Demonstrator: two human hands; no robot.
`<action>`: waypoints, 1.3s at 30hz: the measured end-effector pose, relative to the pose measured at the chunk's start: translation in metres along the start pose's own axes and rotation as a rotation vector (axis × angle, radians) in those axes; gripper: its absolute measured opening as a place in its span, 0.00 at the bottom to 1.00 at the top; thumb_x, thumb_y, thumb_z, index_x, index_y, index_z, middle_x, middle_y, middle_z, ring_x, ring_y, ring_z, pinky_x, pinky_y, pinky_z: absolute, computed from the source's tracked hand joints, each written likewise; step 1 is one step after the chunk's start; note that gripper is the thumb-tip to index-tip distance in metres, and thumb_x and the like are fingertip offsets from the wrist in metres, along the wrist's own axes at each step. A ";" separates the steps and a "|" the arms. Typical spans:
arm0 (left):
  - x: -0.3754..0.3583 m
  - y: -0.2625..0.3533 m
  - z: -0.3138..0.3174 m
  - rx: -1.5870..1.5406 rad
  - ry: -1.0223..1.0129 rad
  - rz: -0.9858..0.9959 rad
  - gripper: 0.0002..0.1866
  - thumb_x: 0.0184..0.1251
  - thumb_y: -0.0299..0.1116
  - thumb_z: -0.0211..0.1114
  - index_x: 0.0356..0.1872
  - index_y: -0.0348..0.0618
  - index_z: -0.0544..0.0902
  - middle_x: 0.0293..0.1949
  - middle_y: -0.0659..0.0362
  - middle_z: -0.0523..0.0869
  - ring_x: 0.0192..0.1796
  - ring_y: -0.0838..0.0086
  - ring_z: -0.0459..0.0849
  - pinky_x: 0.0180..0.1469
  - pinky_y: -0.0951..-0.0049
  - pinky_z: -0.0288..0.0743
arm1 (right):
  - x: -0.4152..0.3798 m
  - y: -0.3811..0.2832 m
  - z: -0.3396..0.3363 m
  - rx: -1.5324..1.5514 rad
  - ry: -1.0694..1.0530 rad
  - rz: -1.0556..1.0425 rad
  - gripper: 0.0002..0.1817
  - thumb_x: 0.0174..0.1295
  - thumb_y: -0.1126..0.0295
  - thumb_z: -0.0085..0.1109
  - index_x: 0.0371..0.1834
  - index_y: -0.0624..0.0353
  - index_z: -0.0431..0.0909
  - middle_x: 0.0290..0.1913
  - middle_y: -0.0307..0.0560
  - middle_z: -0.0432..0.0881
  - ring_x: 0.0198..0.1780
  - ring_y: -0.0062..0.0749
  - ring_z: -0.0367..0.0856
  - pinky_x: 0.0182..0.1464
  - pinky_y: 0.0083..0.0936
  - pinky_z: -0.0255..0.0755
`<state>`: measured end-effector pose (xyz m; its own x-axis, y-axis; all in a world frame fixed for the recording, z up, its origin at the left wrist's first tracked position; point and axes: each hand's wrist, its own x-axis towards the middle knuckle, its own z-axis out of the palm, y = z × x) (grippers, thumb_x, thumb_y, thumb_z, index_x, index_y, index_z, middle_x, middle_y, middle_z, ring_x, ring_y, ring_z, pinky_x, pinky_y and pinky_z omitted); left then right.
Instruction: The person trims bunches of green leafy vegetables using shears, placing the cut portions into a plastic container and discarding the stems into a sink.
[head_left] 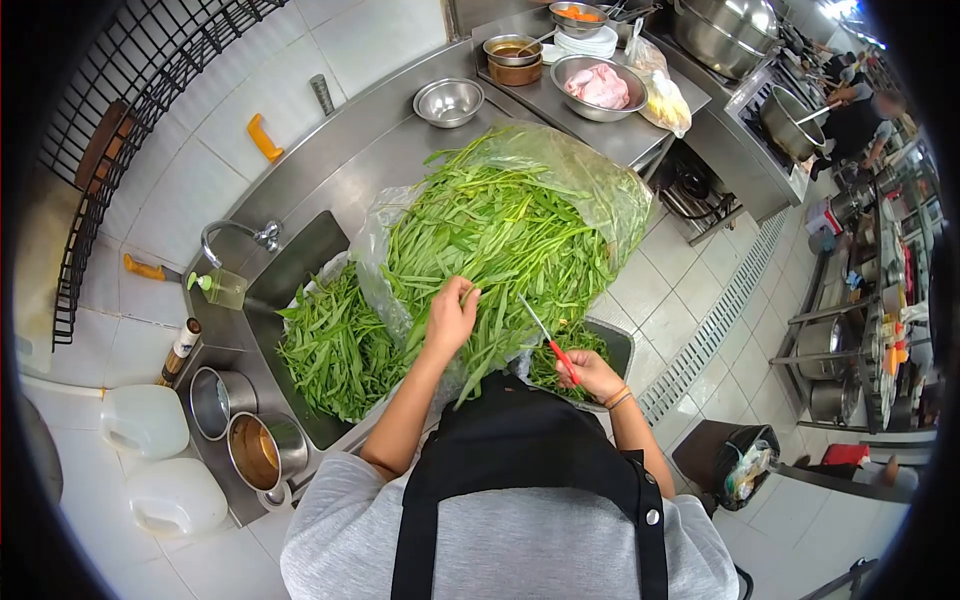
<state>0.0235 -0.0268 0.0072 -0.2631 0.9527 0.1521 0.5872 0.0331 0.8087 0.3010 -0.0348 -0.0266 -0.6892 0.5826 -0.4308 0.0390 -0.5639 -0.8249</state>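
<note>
Leafy greens (490,225) lie heaped in a plastic bag (625,195) mid-frame. The left hand (450,318) pinches some between its fingers; lower right of centre, the right hand (592,374) grips a red-handled knife (562,360).

No text, label, brand, number or sign can be read anywhere in view; any print on the soap bottle (226,289) is too small to make out.

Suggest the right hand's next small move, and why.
Probably ease the red-handled knife in the right hand toward the stems beside the left hand: those fingers seem closed on some leafy greens, and the blade points into the pile, apart from them.
</note>
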 end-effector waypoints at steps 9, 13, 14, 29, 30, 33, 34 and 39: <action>0.012 -0.011 0.008 0.308 -0.082 0.021 0.15 0.46 0.39 0.71 0.30 0.37 0.81 0.34 0.48 0.80 0.39 0.56 0.80 0.40 0.62 0.73 | 0.015 -0.027 0.018 -0.055 0.057 0.064 0.18 0.60 0.51 0.57 0.28 0.55 0.70 0.21 0.31 0.68 0.20 0.13 0.63 0.22 0.11 0.59; 0.010 0.006 -0.007 0.130 -0.059 0.036 0.15 0.47 0.38 0.71 0.29 0.36 0.82 0.31 0.50 0.82 0.34 0.58 0.81 0.37 0.66 0.73 | 0.022 -0.031 0.022 -0.044 0.112 0.154 0.23 0.55 0.46 0.60 0.28 0.55 0.70 0.20 0.31 0.68 0.19 0.12 0.63 0.20 0.11 0.58; 0.009 0.012 -0.011 0.133 -0.053 0.032 0.15 0.47 0.38 0.71 0.29 0.36 0.82 0.31 0.50 0.82 0.34 0.58 0.81 0.37 0.66 0.73 | 0.020 -0.036 0.024 -0.046 0.105 0.155 0.23 0.55 0.46 0.60 0.28 0.55 0.70 0.20 0.31 0.68 0.19 0.12 0.63 0.20 0.11 0.58; -0.006 0.014 -0.016 0.111 -0.100 -0.075 0.16 0.50 0.39 0.69 0.32 0.36 0.80 0.29 0.46 0.82 0.30 0.54 0.80 0.33 0.65 0.72 | 0.027 -0.016 0.000 -0.113 0.172 -0.061 0.17 0.58 0.54 0.61 0.24 0.53 0.69 0.19 0.30 0.69 0.19 0.12 0.67 0.25 0.13 0.67; -0.004 0.007 -0.016 0.111 -0.098 -0.077 0.16 0.50 0.39 0.69 0.32 0.36 0.80 0.29 0.46 0.82 0.30 0.54 0.80 0.33 0.65 0.72 | 0.023 -0.022 0.001 -0.114 0.169 -0.060 0.17 0.58 0.54 0.61 0.24 0.53 0.69 0.19 0.30 0.69 0.19 0.12 0.67 0.25 0.13 0.67; 0.001 -0.001 -0.028 0.083 -0.060 -0.143 0.16 0.52 0.37 0.69 0.35 0.38 0.77 0.24 0.54 0.80 0.27 0.72 0.78 0.33 0.70 0.72 | 0.016 -0.039 0.004 0.242 0.184 -0.060 0.16 0.56 0.56 0.63 0.29 0.53 0.67 0.20 0.30 0.69 0.20 0.13 0.68 0.24 0.14 0.67; 0.001 -0.008 -0.027 0.082 -0.063 -0.143 0.16 0.52 0.37 0.69 0.35 0.38 0.77 0.24 0.54 0.80 0.27 0.72 0.78 0.33 0.70 0.72 | 0.023 -0.045 0.007 0.243 0.187 -0.059 0.16 0.56 0.56 0.63 0.29 0.53 0.67 0.20 0.30 0.69 0.20 0.13 0.68 0.24 0.14 0.67; -0.003 0.010 -0.033 -0.045 0.044 -0.150 0.32 0.50 0.44 0.71 0.54 0.42 0.68 0.29 0.56 0.80 0.29 0.71 0.78 0.36 0.70 0.72 | 0.109 -0.045 -0.007 -0.223 0.805 -0.403 0.22 0.50 0.52 0.67 0.26 0.54 0.66 0.22 0.34 0.70 0.20 0.24 0.70 0.23 0.22 0.64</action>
<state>0.0052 -0.0391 0.0338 -0.3788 0.9240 0.0519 0.5043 0.1591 0.8487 0.2289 0.0577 -0.0392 0.0264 0.9881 -0.1514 0.1011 -0.1533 -0.9830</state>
